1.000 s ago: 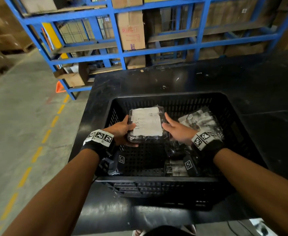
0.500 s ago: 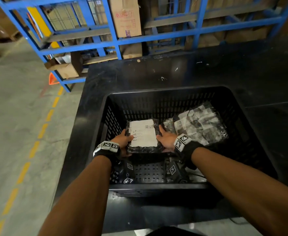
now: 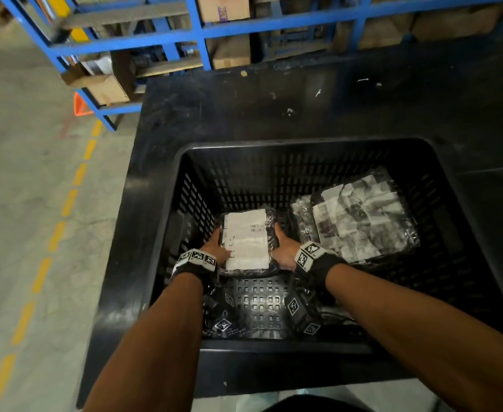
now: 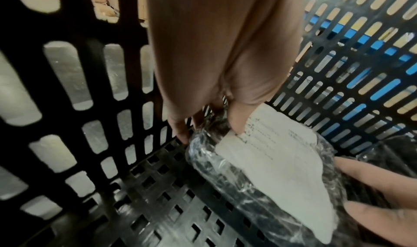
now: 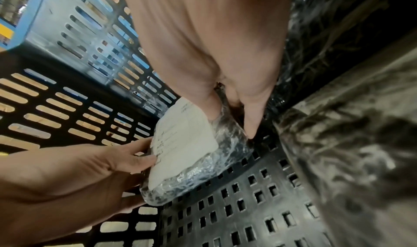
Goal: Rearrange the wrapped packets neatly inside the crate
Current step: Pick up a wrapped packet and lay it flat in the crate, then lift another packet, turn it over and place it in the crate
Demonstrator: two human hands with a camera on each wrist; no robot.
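A black slotted crate point(image 3: 167, 185) sits on a black table. Down at its floor, left of centre, is a plastic-wrapped packet with a white paper label point(image 3: 247, 239) point(image 4: 277, 163) point(image 5: 182, 140). My left hand point(image 3: 216, 252) point(image 4: 203, 122) grips its left edge, thumb on the label and fingers down the side. My right hand point(image 3: 283, 251) point(image 5: 234, 115) grips its right edge the same way. A stack of larger wrapped packets point(image 3: 360, 218) point(image 5: 352, 143) lies on the crate's right half, just right of my right hand.
The table point(image 3: 274, 108) reaches beyond the crate to the back and right. Blue shelving point(image 3: 202, 31) with cardboard boxes stands behind it. Concrete floor with a dashed yellow line point(image 3: 57, 230) is on the left. The crate's perforated floor point(image 3: 256, 304) shows in front of the packet.
Both hands have lowered the labelled packet from near rim height down to the crate floor on the left side. The head view has tilted down and closer.
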